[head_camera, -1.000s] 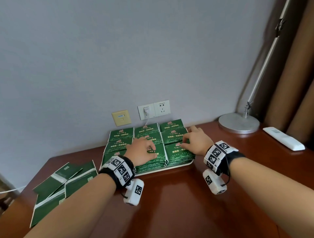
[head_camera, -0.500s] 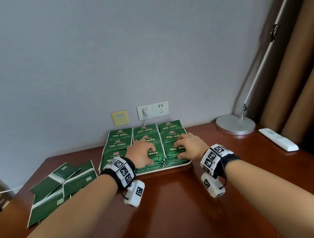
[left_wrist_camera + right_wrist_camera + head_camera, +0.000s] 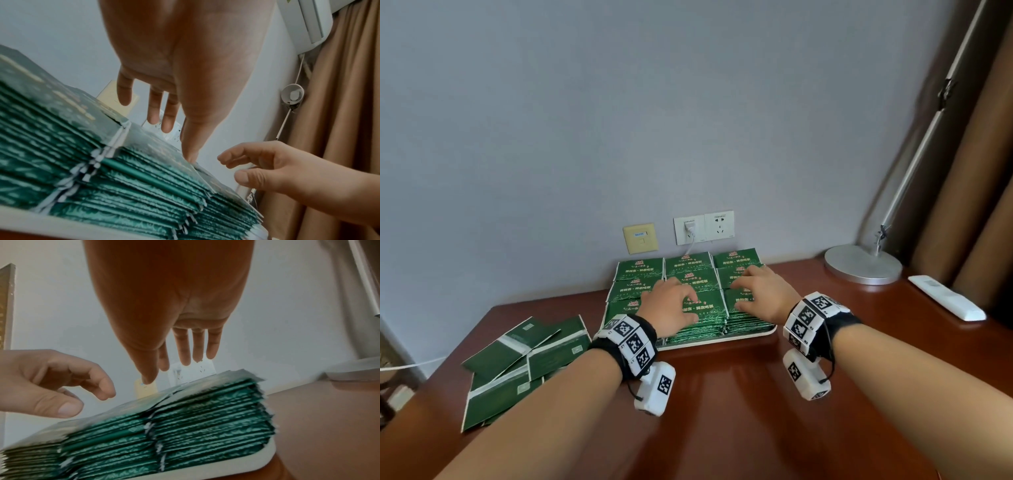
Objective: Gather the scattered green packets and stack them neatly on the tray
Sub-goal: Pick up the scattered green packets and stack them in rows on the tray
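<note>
Both hands have slid a little nearer the front of the tray since a second ago, the right hand (image 3: 763, 294) drawing back from the far right stack. Now the left hand (image 3: 667, 305) hovers palm down over the front middle stack of green packets (image 3: 705, 308), fingers loosely spread and slightly bent, the thumb tip touching the top packet in the left wrist view, gripping nothing. At its 3 o'clock, the right hand lies palm down over the front right stack, fingers nearly straight and pointing toward the wall, holding nothing; whether its fingertips press the packets I cannot tell. Forearms reach in from the near edge of the table (image 3: 722, 411), wrists raised above the wood. Stacked packets fill the white tray (image 3: 750, 334) in rows, standing at 12 o'clock against the wall. More loose packets (image 3: 524, 359) lie overlapped on the table at 9 o'clock, well apart from the tray.
</note>
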The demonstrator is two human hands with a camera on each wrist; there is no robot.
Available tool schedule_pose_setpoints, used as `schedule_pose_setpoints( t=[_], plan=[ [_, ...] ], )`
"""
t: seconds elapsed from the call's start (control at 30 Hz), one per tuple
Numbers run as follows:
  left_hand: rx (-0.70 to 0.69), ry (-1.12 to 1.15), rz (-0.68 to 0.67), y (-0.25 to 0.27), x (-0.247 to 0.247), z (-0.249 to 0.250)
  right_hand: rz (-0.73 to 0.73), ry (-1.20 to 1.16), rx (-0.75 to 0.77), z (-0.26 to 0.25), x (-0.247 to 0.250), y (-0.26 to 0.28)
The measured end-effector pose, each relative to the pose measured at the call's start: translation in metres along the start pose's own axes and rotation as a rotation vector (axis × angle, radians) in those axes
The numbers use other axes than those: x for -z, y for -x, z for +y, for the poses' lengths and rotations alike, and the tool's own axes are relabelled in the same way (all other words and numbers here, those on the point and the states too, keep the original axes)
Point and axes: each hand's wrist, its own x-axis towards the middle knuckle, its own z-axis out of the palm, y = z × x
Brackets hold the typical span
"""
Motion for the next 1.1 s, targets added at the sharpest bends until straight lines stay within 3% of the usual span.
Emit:
schedule_pose_setpoints(
  t=[0.27, 0.73, 1.1],
  plan=[
    [0.091, 0.052, 0.032, 0.056, 0.019, -0.062, -0.001, -0.026, 0.127, -0.089, -0.008, -0.013],
    [0.444, 0.05, 0.012, 0.163, 0.032, -0.242, -0.11, -0.1, 0.383, -0.272, -0.085, -0.071],
    [0.567, 0.067, -0.09, 0.171, 0.021, -0.3, -0.358, -0.049, 0.347, -0.317, -0.14, -0.119]
  ],
)
